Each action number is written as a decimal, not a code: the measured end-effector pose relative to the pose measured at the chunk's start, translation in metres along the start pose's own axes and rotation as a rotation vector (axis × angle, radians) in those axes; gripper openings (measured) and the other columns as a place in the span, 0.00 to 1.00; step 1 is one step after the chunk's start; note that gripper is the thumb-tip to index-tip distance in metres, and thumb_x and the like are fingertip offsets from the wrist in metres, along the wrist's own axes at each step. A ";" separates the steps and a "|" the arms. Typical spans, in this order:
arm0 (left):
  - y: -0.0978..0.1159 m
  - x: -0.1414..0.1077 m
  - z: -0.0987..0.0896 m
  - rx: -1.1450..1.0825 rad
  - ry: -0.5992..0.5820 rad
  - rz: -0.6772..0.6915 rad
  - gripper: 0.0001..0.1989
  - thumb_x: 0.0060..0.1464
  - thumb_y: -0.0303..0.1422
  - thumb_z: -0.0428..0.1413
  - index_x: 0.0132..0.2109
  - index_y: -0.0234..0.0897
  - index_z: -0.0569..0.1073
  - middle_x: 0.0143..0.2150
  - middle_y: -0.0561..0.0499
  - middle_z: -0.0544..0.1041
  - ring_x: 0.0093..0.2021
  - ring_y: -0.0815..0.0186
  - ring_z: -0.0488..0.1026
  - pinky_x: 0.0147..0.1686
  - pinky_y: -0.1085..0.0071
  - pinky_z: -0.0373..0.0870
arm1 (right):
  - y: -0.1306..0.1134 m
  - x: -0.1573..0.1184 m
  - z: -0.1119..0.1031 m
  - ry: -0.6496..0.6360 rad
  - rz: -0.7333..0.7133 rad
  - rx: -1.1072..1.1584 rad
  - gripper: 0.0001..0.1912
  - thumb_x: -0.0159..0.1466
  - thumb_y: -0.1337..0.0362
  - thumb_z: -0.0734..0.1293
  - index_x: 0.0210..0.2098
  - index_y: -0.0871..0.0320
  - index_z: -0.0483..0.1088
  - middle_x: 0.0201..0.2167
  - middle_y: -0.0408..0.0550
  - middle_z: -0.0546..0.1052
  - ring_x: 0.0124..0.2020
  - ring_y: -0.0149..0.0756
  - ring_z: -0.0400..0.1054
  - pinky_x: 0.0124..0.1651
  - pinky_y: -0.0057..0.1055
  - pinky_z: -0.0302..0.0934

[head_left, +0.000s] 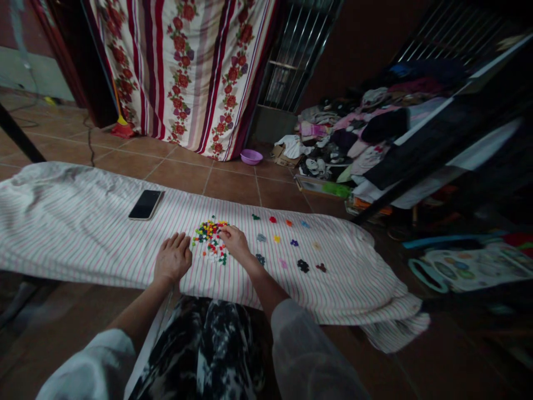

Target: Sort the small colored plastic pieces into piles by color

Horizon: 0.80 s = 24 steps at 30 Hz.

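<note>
A mixed pile of small coloured pieces, perhaps beads (206, 232), lies on a striped cloth (112, 250). My right hand (235, 243) is at the pile's right edge, thumb and fingers pinched together; whatever is between them is too small to make out. Just left of the pile, my left hand (174, 258) rests on the cloth with its fingers stretched out. To the right sit small single-colour groups, among them green pieces (255, 217), red pieces (272, 220), yellow pieces (277, 239), purple pieces (294, 243), black pieces (303, 266) and brown pieces (321, 268).
A phone (145, 204) lies on the cloth left of the pile. Beyond the cloth, a purple basin (251, 157) stands on the tiled floor before a flowered curtain (179, 72). Heaped clothes (345, 133) and a dark slanting bar (400, 191) are at the right.
</note>
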<state>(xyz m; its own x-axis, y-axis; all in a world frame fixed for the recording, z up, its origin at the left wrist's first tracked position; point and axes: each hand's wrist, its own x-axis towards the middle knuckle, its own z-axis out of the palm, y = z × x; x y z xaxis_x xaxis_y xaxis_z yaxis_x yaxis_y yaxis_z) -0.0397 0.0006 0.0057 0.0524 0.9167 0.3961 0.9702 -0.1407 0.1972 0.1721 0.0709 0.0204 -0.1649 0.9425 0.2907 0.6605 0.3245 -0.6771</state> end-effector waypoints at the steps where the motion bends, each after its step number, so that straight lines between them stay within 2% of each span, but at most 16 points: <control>1: 0.000 0.000 0.000 0.004 0.007 0.003 0.21 0.58 0.32 0.44 0.54 0.36 0.73 0.58 0.42 0.73 0.62 0.53 0.65 0.60 0.55 0.59 | 0.000 -0.003 -0.001 -0.001 0.008 -0.004 0.11 0.64 0.64 0.62 0.41 0.54 0.76 0.36 0.45 0.75 0.37 0.32 0.69 0.43 0.29 0.63; 6: -0.001 0.000 0.000 -0.001 0.021 0.009 0.20 0.57 0.32 0.44 0.53 0.37 0.73 0.58 0.42 0.73 0.61 0.53 0.66 0.60 0.54 0.60 | -0.001 -0.020 -0.011 -0.010 0.041 -0.029 0.12 0.64 0.65 0.61 0.41 0.53 0.76 0.39 0.45 0.76 0.39 0.33 0.70 0.44 0.29 0.63; 11: -0.002 -0.001 -0.001 0.020 0.006 0.026 0.21 0.58 0.33 0.43 0.53 0.34 0.73 0.58 0.41 0.73 0.62 0.53 0.65 0.60 0.55 0.60 | 0.010 -0.040 -0.035 0.032 0.046 0.024 0.11 0.62 0.65 0.63 0.40 0.55 0.76 0.36 0.46 0.76 0.37 0.33 0.70 0.43 0.29 0.64; 18: -0.003 -0.002 -0.001 0.039 0.015 0.045 0.21 0.58 0.33 0.43 0.53 0.33 0.73 0.58 0.41 0.73 0.61 0.53 0.66 0.60 0.56 0.60 | 0.058 -0.077 -0.098 0.254 0.136 -0.023 0.11 0.61 0.62 0.62 0.38 0.56 0.75 0.34 0.48 0.75 0.32 0.34 0.69 0.40 0.32 0.66; 20: -0.003 -0.002 -0.001 0.052 0.020 0.053 0.21 0.58 0.33 0.42 0.53 0.33 0.73 0.58 0.41 0.73 0.61 0.53 0.66 0.60 0.56 0.61 | 0.074 -0.092 -0.119 0.335 0.184 -0.098 0.12 0.60 0.62 0.61 0.37 0.57 0.75 0.33 0.48 0.75 0.32 0.35 0.69 0.40 0.32 0.65; 24: -0.003 -0.002 -0.001 0.073 0.022 0.051 0.21 0.58 0.33 0.43 0.53 0.34 0.73 0.57 0.42 0.74 0.61 0.54 0.67 0.59 0.57 0.62 | 0.100 -0.119 -0.158 0.401 0.284 -0.311 0.11 0.58 0.62 0.61 0.35 0.56 0.75 0.33 0.49 0.76 0.36 0.38 0.69 0.43 0.33 0.63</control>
<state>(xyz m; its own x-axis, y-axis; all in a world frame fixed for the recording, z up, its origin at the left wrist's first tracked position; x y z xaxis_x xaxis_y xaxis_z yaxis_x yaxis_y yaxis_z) -0.0431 -0.0015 0.0054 0.0980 0.9003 0.4241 0.9811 -0.1589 0.1106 0.3733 -0.0219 0.0246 0.2999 0.8655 0.4011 0.8324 -0.0320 -0.5532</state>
